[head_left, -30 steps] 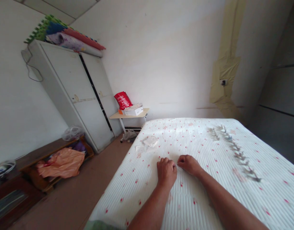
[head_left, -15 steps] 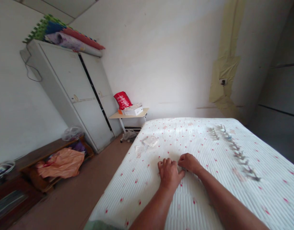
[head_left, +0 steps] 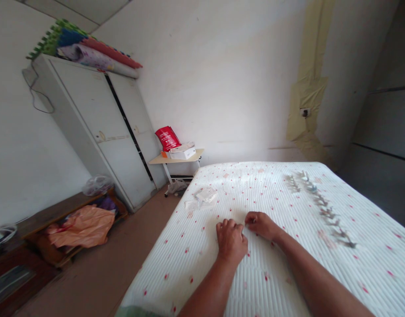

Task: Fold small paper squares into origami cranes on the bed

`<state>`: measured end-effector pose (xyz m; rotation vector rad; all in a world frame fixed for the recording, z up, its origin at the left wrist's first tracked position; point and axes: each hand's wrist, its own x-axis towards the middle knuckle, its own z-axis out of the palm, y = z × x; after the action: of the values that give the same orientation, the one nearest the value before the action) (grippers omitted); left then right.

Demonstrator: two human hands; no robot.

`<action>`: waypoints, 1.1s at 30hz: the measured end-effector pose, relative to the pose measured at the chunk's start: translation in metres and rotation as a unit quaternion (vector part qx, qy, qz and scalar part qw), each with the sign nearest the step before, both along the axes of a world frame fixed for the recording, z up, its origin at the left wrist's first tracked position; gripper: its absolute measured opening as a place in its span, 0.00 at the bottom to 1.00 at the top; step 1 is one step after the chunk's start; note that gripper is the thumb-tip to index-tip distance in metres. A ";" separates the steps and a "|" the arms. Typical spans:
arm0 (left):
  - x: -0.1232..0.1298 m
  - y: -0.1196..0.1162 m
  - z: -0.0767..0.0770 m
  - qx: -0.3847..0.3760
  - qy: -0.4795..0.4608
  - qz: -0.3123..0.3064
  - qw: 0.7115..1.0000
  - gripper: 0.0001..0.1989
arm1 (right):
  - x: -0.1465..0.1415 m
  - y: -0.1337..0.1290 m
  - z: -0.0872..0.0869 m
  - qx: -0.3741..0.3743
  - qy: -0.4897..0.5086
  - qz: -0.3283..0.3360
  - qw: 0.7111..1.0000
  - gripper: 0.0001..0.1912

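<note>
Both hands work close together low over a white mattress [head_left: 195,251] with a ribbed cover and small red marks. My left hand [head_left: 231,240] is closed, its fingers curled down and the thumb drawn in against them. Just to its right, my right hand [head_left: 260,223] pinches with thumb and forefinger close to the left fingertips. Whatever lies between the fingers is too small or hidden to name. To the right, a slanting row of small greyish pieces [head_left: 330,215] lies on the mattress, with a shorter row of similar pieces [head_left: 292,183] beside its far end.
Crumpled clear plastic packets [head_left: 204,197] lie on the mattress beyond my left hand. A small table [head_left: 156,160] at the back holds a red bag [head_left: 168,138] and a white box [head_left: 183,152]. At left stand a grey cabinet [head_left: 86,114] and a low wooden shelf with an orange bag [head_left: 83,225].
My left thumb has drawn in from a stretched-out position toward the fingers. My right hand stays in nearly the same place, and the view has shifted slightly.
</note>
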<state>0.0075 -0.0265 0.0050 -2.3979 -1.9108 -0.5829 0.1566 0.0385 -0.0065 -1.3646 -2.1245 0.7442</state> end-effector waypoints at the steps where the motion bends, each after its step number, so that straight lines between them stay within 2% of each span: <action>1: 0.000 0.000 0.000 -0.004 -0.003 -0.001 1.000 0.12 | 0.001 0.000 -0.001 0.018 0.016 0.006 1.000 0.11; 6: -0.002 0.001 0.000 -0.010 -0.015 -0.002 1.000 0.12 | 0.000 -0.001 -0.004 0.069 0.083 0.050 0.993 0.12; 10: -0.004 0.002 -0.003 0.001 -0.026 -0.012 1.000 0.12 | -0.002 -0.004 -0.004 0.076 0.060 0.085 0.992 0.07; 19: -0.010 0.006 -0.009 0.014 -0.055 -0.007 0.998 0.07 | -0.003 -0.007 0.000 0.049 -0.009 0.084 0.995 0.10; 25: -0.013 0.010 -0.010 0.008 -0.054 -0.022 0.998 0.08 | 0.000 -0.010 0.000 0.066 -0.023 0.103 0.992 0.10; 33: -0.015 0.011 -0.012 -0.009 -0.074 -0.012 0.997 0.08 | -0.001 -0.011 -0.004 0.090 -0.041 0.102 0.990 0.10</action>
<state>-0.0079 -0.0154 -0.0067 -2.4563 -1.9531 -0.7693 0.1560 0.0271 -0.0105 -1.1124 -2.3586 0.5654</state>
